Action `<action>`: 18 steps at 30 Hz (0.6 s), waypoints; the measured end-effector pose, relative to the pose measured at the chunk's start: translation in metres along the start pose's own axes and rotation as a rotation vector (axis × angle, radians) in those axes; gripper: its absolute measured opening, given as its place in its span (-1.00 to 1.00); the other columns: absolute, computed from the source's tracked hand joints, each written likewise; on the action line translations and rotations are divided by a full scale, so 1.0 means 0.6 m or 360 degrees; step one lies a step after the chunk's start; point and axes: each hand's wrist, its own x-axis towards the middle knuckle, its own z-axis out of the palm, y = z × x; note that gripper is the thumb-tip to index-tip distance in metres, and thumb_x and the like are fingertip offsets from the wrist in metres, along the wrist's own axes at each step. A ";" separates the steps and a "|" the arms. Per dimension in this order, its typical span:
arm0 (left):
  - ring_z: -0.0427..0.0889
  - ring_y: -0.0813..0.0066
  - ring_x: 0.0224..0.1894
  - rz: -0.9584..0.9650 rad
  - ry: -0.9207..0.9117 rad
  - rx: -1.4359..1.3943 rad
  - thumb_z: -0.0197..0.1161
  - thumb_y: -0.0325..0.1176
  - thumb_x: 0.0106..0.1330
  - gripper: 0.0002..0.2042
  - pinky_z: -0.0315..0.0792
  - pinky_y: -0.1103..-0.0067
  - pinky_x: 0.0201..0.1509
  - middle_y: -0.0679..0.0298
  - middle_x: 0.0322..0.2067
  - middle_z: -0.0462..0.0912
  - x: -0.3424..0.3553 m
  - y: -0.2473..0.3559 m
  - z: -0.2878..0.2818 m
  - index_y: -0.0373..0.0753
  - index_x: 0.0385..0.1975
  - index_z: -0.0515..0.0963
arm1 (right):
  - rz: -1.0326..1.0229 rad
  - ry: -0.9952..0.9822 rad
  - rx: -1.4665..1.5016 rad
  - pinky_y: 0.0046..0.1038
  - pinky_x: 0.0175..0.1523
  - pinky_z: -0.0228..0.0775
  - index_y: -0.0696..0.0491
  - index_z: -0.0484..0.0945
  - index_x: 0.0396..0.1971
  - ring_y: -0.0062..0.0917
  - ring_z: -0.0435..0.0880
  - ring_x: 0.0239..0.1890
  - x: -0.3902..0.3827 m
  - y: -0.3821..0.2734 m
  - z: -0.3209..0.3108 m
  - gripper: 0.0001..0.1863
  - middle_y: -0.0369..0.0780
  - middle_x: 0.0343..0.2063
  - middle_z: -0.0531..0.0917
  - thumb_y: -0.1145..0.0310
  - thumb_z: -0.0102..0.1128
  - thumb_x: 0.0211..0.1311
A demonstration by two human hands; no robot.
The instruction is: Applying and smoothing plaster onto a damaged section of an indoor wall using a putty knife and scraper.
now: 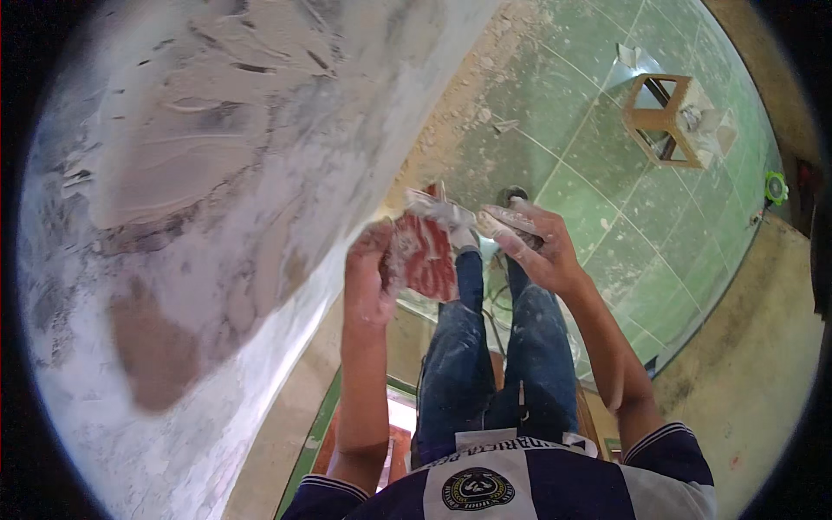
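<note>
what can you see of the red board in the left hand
The red board is flat and roughly rectangular, its face streaked with whitish paste; its material is unclear. It is held beside the wall, the left hand gripping its left edge. A paste-coated tool overlaps its upper part, seemingly touching it.

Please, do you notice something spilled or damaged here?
Yes. Crumbled debris lies along the base of the wall, and the green tiled floor is splattered white. A brown patch also breaks the wall's pale coating.
</note>
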 end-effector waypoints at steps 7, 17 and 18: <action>0.63 0.55 -0.32 0.0055 -0.0057 0.0019 0.15 -0.39 0.40 -0.88 0.58 0.60 -0.26 0.28 -0.29 0.65 0.010 0.045 0.057 -0.26 -0.17 0.53 | -0.0497 -0.0085 -0.0890 -0.40 -0.12 0.41 0.09 0.65 -0.09 -0.36 0.53 -0.17 -0.008 -0.003 -0.113 -0.56 -0.21 -0.25 0.62 0.56 0.46 -0.09; 0.59 0.48 -0.26 0.0745 0.0026 -0.0047 0.22 -0.32 0.40 -0.84 0.54 0.46 -0.19 0.34 -0.25 0.56 0.000 0.000 0.119 -0.16 -0.15 0.42 | 0.0625 0.0237 0.0467 -0.70 -0.65 0.01 0.17 0.58 -0.17 -0.80 0.32 -0.71 -0.104 -0.057 -0.105 -0.56 -0.30 -0.59 0.58 0.06 -0.06 0.49; 0.59 0.48 -0.26 0.0752 0.0028 -0.0054 0.22 -0.32 0.40 -0.84 0.54 0.46 -0.19 0.34 -0.25 0.56 0.005 -0.009 0.115 -0.16 -0.15 0.42 | 0.0620 0.0230 0.0460 -0.70 -0.65 0.01 0.17 0.58 -0.17 -0.80 0.32 -0.71 -0.108 -0.061 -0.097 -0.56 -0.30 -0.59 0.58 0.06 -0.06 0.49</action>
